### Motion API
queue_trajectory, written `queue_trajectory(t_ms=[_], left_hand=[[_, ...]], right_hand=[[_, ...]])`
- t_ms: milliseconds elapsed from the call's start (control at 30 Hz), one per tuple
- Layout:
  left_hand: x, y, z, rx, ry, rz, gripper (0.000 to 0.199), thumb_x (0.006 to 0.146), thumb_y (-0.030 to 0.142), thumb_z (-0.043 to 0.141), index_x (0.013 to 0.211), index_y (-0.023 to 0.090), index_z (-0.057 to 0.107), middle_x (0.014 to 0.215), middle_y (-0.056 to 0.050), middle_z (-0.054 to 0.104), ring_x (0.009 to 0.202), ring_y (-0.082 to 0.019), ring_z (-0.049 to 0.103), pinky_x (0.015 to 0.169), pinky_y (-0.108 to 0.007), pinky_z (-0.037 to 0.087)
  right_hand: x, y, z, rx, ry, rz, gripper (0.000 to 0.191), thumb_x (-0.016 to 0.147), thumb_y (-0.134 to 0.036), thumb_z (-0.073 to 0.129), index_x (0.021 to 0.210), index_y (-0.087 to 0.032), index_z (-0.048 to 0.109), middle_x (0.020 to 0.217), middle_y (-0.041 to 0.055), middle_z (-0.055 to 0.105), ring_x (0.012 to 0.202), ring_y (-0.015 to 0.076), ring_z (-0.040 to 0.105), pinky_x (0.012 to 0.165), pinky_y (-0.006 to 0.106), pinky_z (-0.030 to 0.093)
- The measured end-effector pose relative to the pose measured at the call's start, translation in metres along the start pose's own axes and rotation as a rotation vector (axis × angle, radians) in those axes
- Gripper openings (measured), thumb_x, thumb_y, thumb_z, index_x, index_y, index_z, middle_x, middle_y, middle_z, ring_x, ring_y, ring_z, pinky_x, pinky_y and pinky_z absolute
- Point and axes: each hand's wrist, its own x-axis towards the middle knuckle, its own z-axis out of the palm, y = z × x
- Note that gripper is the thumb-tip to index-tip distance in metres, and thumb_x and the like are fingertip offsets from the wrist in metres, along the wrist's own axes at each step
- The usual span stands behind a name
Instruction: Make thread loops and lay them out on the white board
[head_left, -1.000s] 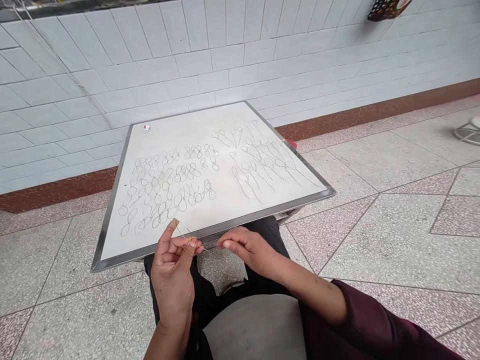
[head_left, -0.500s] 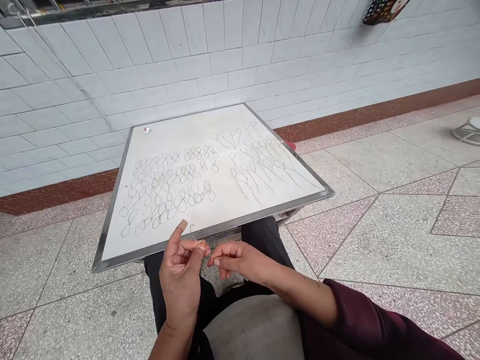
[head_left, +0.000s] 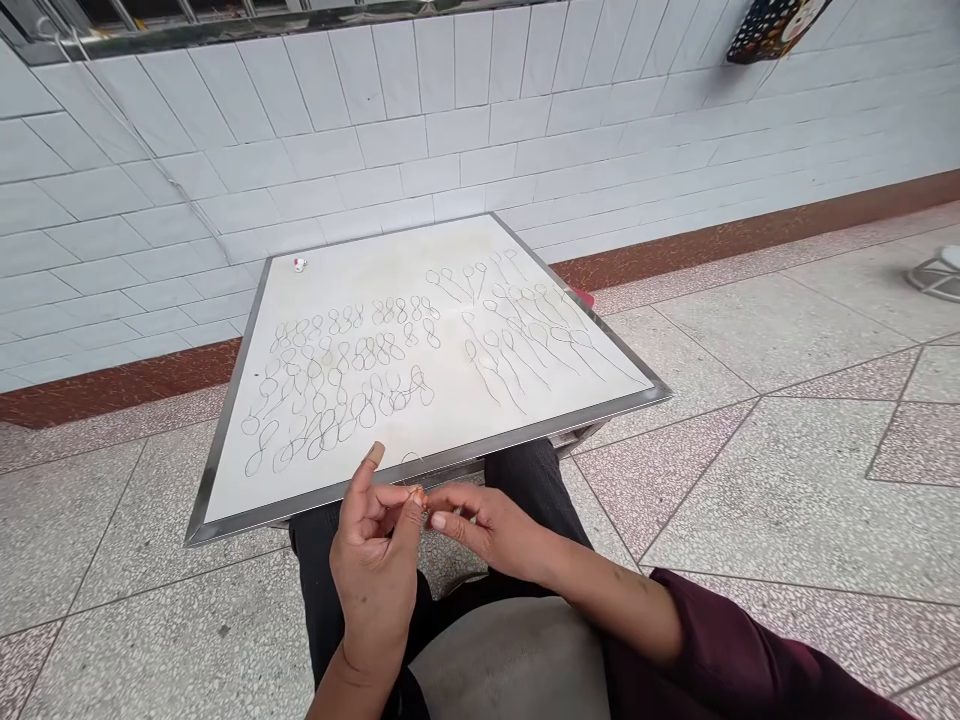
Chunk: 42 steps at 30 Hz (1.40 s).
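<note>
My left hand [head_left: 377,560] is closed in a pinch, thumb against forefinger, with one finger raised that has a tan wrap on its tip. Pinched there is a thin dark wire loop [head_left: 412,457], its curve rising past the table's near edge. A small orange bit shows at the fingertips, too small to make out. My right hand [head_left: 495,530] is close beside it, forefinger reaching to the left fingertips and thumb apart from it. Nothing plainly shows between the right fingers. Both hands are above my lap, just in front of the white table [head_left: 442,425].
Several twisted figure-eight wire loops [head_left: 365,412] lie in rows on the table's left. Several single loops with long tails [head_left: 510,360] lie on its right. A small red-and-white object [head_left: 300,265] sits at the far left corner. A tiled wall [head_left: 405,150] stands behind; a stool [head_left: 937,272] is far right.
My right hand's thumb and forefinger have parted from their pinch, and the hand now meets the left fingertips. My left hand and the wire loop have shifted slightly right.
</note>
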Motion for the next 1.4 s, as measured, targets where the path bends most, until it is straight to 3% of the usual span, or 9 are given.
queue_trajectory(t_ms=[100,333,533,833,1100,1400], left_hand=[[-0.002,0.001,0.002,0.052,-0.04,0.02,0.062,0.081,0.035,0.076,0.139,0.031,0.057,0.078,0.003,0.07,0.07,-0.016,0.067,0.076,-0.032,0.057],[-0.002,-0.004,0.004,-0.14,-0.206,-0.094,0.061,0.078,0.036,0.079,0.136,0.028,0.06,0.079,0.002,0.074,0.071,-0.017,0.069,0.077,-0.033,0.059],[0.004,-0.009,0.004,-0.308,-0.289,-0.228,0.061,0.077,0.03,0.08,0.134,0.026,0.061,0.083,0.001,0.074,0.076,-0.015,0.07,0.078,-0.032,0.058],[0.002,-0.011,0.009,-0.426,-0.223,-0.327,0.056,0.075,0.028,0.083,0.127,0.022,0.063,0.076,0.004,0.068,0.066,-0.009,0.061,0.072,-0.024,0.053],[0.001,-0.013,0.011,-0.462,-0.188,-0.351,0.053,0.076,0.028,0.081,0.126,0.023,0.063,0.078,0.004,0.066,0.07,-0.011,0.061,0.068,-0.024,0.052],[-0.001,-0.015,0.015,-0.512,-0.173,-0.378,0.055,0.076,0.026,0.081,0.126,0.021,0.059,0.079,0.002,0.067,0.075,-0.014,0.063,0.07,-0.028,0.054]], right_hand=[[0.002,-0.008,-0.007,0.043,0.171,-0.038,0.029,0.09,-0.048,0.067,0.105,-0.024,0.071,0.096,0.0032,0.068,0.088,0.0168,0.062,0.081,0.032,0.051],[0.005,-0.011,-0.004,0.317,0.232,-0.017,0.023,0.087,-0.045,0.071,0.093,-0.022,0.071,0.078,-0.0014,0.069,0.071,0.0142,0.066,0.07,0.029,0.054],[0.004,-0.007,-0.005,0.315,0.276,-0.038,0.02,0.085,-0.042,0.073,0.091,-0.022,0.072,0.082,-0.0012,0.071,0.072,0.0135,0.066,0.069,0.028,0.054],[0.004,-0.007,-0.002,0.359,0.296,-0.012,0.022,0.083,-0.043,0.075,0.089,-0.022,0.071,0.082,-0.0008,0.071,0.077,0.0141,0.065,0.072,0.028,0.053],[0.004,-0.003,-0.002,0.399,0.266,-0.054,0.011,0.088,-0.032,0.072,0.094,-0.023,0.072,0.086,-0.0014,0.07,0.082,0.0132,0.064,0.075,0.027,0.052],[0.006,-0.002,-0.005,0.374,0.212,-0.067,0.021,0.091,-0.036,0.068,0.107,-0.023,0.064,0.084,-0.0027,0.059,0.076,0.0114,0.058,0.072,0.026,0.049]])
